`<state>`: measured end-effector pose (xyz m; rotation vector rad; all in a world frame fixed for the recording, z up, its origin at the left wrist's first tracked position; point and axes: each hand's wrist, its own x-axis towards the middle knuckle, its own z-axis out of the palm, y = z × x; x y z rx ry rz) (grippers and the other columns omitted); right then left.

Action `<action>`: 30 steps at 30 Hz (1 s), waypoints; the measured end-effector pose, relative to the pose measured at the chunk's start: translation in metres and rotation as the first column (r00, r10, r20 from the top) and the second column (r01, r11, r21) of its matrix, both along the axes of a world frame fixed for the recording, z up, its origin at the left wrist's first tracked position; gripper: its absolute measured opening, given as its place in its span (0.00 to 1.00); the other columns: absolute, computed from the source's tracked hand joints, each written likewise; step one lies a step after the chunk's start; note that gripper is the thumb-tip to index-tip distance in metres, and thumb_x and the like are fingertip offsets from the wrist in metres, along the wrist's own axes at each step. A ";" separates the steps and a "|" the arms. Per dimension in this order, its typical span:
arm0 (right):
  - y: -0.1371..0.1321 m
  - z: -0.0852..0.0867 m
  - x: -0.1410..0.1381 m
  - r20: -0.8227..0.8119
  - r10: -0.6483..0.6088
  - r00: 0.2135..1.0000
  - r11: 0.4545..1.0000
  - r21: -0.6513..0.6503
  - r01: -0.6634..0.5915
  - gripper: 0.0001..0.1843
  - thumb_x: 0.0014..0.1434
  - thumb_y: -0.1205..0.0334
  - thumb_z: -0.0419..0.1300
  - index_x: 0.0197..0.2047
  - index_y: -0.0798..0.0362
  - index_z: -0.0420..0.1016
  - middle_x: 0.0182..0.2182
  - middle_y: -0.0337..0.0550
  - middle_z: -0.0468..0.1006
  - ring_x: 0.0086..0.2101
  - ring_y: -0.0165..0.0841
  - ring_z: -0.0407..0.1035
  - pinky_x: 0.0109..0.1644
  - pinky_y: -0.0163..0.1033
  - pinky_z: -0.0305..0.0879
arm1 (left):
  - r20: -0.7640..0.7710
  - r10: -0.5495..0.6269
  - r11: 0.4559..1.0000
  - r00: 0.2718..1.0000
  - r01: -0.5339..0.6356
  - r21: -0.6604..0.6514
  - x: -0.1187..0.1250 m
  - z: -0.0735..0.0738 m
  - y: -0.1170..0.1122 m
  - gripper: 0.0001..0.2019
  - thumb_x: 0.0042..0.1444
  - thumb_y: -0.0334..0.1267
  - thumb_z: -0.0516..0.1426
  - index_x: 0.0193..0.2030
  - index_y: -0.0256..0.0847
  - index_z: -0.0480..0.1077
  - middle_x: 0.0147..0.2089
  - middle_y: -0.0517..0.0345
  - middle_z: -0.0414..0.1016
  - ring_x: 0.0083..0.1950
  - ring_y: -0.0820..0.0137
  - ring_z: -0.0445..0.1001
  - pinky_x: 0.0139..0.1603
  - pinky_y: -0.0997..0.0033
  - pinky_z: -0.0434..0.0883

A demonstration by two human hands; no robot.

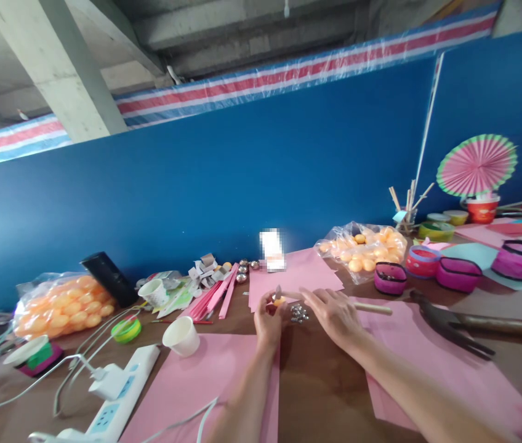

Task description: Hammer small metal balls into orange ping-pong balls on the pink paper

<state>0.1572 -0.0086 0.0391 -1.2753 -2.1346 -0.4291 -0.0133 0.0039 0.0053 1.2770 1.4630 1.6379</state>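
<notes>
Near the table's middle, my left hand is closed, its fingertips pinching a small orange ball. My right hand grips the light wooden handle of a small hammer, which runs crosswise under the palm. The small grey head of this tool reaches the ball at my left fingertips; whether they touch is unclear. On the brown table between the hands lies a little heap of shiny silver beads or bells.
A claw hammer lies at right. Bags of orange balls stand on both sides. Pink sheets, a white paper cup, a power strip with cables, and purple baskets surround the hands. A blue partition stands behind.
</notes>
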 end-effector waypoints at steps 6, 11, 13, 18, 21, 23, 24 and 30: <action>0.001 0.000 0.002 -0.027 -0.018 0.999 1.000 -0.013 0.018 0.17 0.62 0.61 0.46 0.53 0.44 0.64 0.30 0.41 0.74 0.32 0.30 0.65 0.36 0.34 0.52 | 0.026 0.000 1.000 1.000 0.001 -0.012 -0.001 -0.003 0.002 0.20 0.42 0.38 0.60 0.44 0.39 0.68 0.36 0.54 0.74 0.31 0.72 0.72 0.33 0.73 0.68; 0.000 0.001 0.001 -0.054 -0.024 0.998 1.000 -0.007 0.023 0.17 0.62 0.61 0.45 0.54 0.46 0.63 0.31 0.42 0.74 0.32 0.31 0.65 0.36 0.34 0.52 | 0.060 0.008 1.000 0.998 -0.007 -0.012 -0.002 -0.002 0.002 0.20 0.41 0.38 0.61 0.45 0.40 0.68 0.38 0.54 0.74 0.32 0.72 0.72 0.35 0.73 0.68; 0.000 0.001 0.001 -0.060 -0.041 0.997 0.999 -0.017 0.040 0.18 0.62 0.60 0.45 0.54 0.46 0.63 0.31 0.42 0.73 0.32 0.31 0.65 0.35 0.34 0.52 | 0.054 -0.009 1.000 0.998 0.009 -0.005 -0.002 -0.001 0.002 0.20 0.40 0.37 0.61 0.44 0.39 0.69 0.37 0.54 0.74 0.31 0.72 0.72 0.34 0.73 0.68; 0.001 0.002 0.001 -0.016 -0.043 0.999 0.999 -0.021 0.043 0.16 0.62 0.59 0.45 0.51 0.44 0.65 0.29 0.41 0.74 0.30 0.30 0.65 0.33 0.34 0.52 | 0.148 -0.019 1.000 0.989 0.021 -0.013 0.002 0.003 0.000 0.20 0.41 0.35 0.61 0.44 0.39 0.68 0.39 0.54 0.74 0.34 0.72 0.72 0.37 0.73 0.68; 0.002 0.003 0.003 -0.050 -0.040 0.998 0.999 -0.013 0.040 0.17 0.62 0.60 0.45 0.53 0.46 0.64 0.30 0.42 0.74 0.32 0.30 0.65 0.35 0.34 0.52 | 0.187 -0.062 0.998 0.980 0.058 0.029 0.004 0.005 0.000 0.20 0.41 0.35 0.61 0.45 0.40 0.67 0.42 0.52 0.72 0.37 0.72 0.72 0.39 0.73 0.68; 0.002 0.003 0.005 -0.058 -0.041 0.997 0.999 -0.020 0.040 0.18 0.62 0.60 0.45 0.53 0.46 0.63 0.31 0.42 0.74 0.33 0.31 0.65 0.36 0.34 0.53 | 0.187 -0.093 0.995 0.978 0.086 0.048 0.004 0.006 0.000 0.22 0.41 0.36 0.61 0.46 0.39 0.66 0.42 0.52 0.72 0.36 0.72 0.72 0.39 0.72 0.68; 0.002 0.003 0.005 -0.058 -0.041 0.997 0.999 -0.023 0.040 0.18 0.62 0.60 0.45 0.54 0.46 0.63 0.31 0.42 0.74 0.33 0.31 0.65 0.37 0.35 0.53 | 0.176 -0.087 0.996 0.981 0.080 0.047 0.004 0.006 0.000 0.22 0.40 0.36 0.61 0.45 0.39 0.66 0.41 0.52 0.72 0.36 0.73 0.72 0.38 0.73 0.68; -0.001 0.003 0.001 -0.042 -0.043 0.998 0.999 -0.021 0.042 0.17 0.62 0.60 0.44 0.53 0.46 0.63 0.31 0.42 0.74 0.32 0.31 0.65 0.36 0.35 0.52 | 0.103 -0.038 0.999 0.994 0.037 0.007 0.001 0.002 0.001 0.20 0.40 0.37 0.61 0.43 0.39 0.68 0.36 0.56 0.73 0.32 0.73 0.72 0.35 0.73 0.68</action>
